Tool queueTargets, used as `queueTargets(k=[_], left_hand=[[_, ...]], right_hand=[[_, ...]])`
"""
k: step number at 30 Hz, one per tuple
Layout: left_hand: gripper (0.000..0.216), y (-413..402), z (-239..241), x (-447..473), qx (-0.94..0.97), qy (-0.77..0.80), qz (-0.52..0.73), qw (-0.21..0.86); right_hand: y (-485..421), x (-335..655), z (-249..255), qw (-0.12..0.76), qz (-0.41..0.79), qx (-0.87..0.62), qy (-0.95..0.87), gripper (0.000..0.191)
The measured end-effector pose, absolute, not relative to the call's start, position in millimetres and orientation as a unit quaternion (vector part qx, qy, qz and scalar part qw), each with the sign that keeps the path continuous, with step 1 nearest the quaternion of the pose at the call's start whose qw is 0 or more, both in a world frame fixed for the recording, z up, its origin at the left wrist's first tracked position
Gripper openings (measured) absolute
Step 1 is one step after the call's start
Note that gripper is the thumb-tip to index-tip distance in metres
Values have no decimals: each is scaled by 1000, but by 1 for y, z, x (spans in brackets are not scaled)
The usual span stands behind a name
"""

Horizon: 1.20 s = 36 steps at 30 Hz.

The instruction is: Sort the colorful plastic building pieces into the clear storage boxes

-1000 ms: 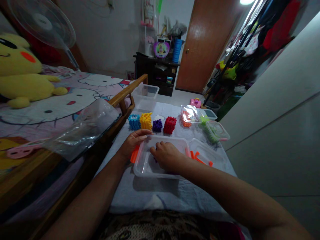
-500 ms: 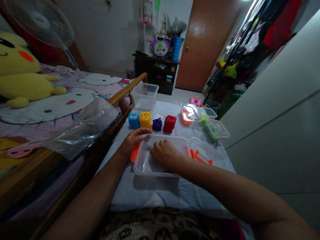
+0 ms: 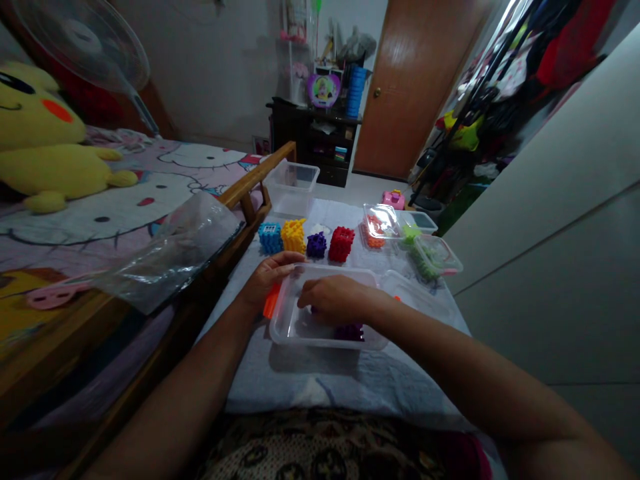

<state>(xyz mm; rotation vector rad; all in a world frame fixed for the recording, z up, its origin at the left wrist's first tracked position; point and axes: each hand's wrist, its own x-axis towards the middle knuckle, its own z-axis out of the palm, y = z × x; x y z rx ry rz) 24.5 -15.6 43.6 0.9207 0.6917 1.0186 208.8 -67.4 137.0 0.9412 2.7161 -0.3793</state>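
A clear plastic container point(image 3: 300, 339) with an orange latch point(image 3: 271, 301) lies in front of me. At its far left corner, my left hand point(image 3: 267, 279) grips the rim, fingers bent over the edge. My right hand point(image 3: 334, 299) is down inside, fingers curled. Purple plastic building pieces point(image 3: 350, 332) show below that palm, and a bit of purple peeks out by the fingertips, mostly hidden. Beyond the container stand stacked interlocking pieces in blue point(image 3: 271, 238), yellow point(image 3: 293, 236), dark purple point(image 3: 317, 245) and red point(image 3: 341, 244).
A clear lid point(image 3: 420, 293) lies right of the container. Further back are boxes with orange pieces point(image 3: 375, 233) and green pieces point(image 3: 425, 260). An empty clear bin point(image 3: 293, 190) stands behind, by the wooden bed rail point(image 3: 255, 177). A plastic bag point(image 3: 170, 247) lies at left.
My right hand has shifted within the container and its fingers have curled more. Purple pieces now show beneath it. The orange pieces on the right are now mostly hidden behind my arm.
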Motion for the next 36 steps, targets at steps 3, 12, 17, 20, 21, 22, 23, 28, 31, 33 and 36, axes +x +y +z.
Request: queueTargets(k=[3, 12, 17, 20, 21, 22, 23, 28, 31, 33, 36], left_hand=[[32, -16, 45, 24, 413, 318, 466, 715], [31, -18, 49, 26, 412, 321, 465, 714], [31, -18, 49, 25, 422, 330, 459, 709], [31, -18, 49, 25, 422, 330, 460, 708], [31, -18, 49, 25, 422, 328, 462, 708], [31, -18, 49, 25, 421, 325, 463, 708], [31, -18, 49, 25, 420, 324, 465, 709], [31, -18, 47, 26, 423, 322, 469, 706], [31, -18, 47, 27, 423, 322, 467, 706], [31, -19, 48, 27, 421, 322, 466, 708], [31, -19, 48, 27, 419, 323, 468, 708]], right_hand=[[-68, 199, 119, 181, -106, 319, 924, 24], [-68, 213, 113, 201, -71, 350, 912, 28], [-68, 210, 110, 199, -89, 325, 920, 27], [-67, 210, 110, 213, -85, 329, 916, 26], [-67, 211, 111, 219, -83, 332, 914, 26], [-67, 213, 112, 225, -81, 335, 911, 25], [-67, 215, 113, 231, -80, 338, 909, 25], [-66, 223, 114, 245, -82, 343, 903, 26], [-67, 222, 115, 242, -81, 344, 904, 26], [-68, 220, 116, 243, -81, 345, 903, 26], [-70, 219, 117, 248, -84, 352, 899, 26]])
